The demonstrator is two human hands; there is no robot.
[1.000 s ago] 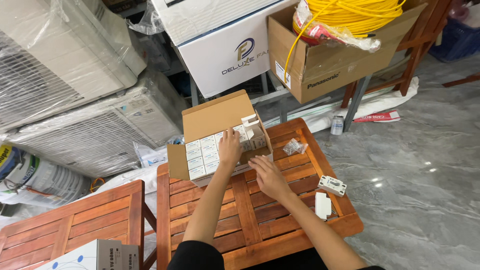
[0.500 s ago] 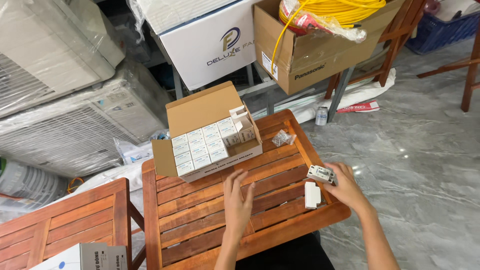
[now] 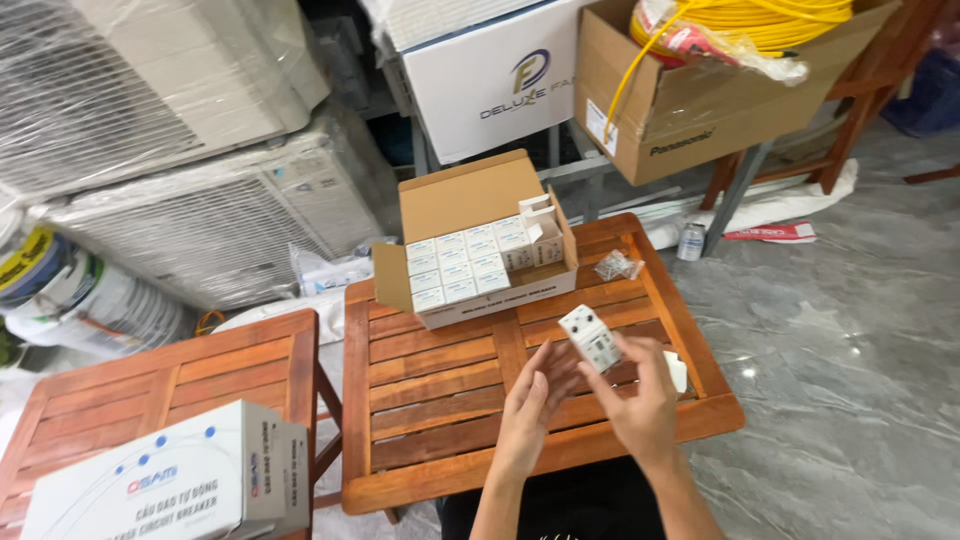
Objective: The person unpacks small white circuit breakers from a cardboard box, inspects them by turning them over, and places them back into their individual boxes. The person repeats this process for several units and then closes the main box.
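The right hand (image 3: 640, 405) holds one small white plastic breaker unit (image 3: 590, 338) in a closed grip above the slatted wooden bench (image 3: 430, 400); the left hand (image 3: 535, 400) is open and empty beside it; the open cardboard box of small white cartons (image 3: 480, 250) seems almost full, so most is left.

Right hand (image 3: 640, 405) grips white circuit breaker (image 3: 589, 338) above slatted wooden table (image 3: 440, 400); left hand (image 3: 535, 400) open beside it.

White breaker (image 3: 589, 338) held above a reddish-brown slatted wooden table (image 3: 440, 400). Tan cardboard box (image 3: 470, 205) filled with rows of small white cartons (image 3: 458, 272). Bright yellow cable coil (image 3: 750, 18) behind, grey marbled floor (image 3: 850, 330) alongside.
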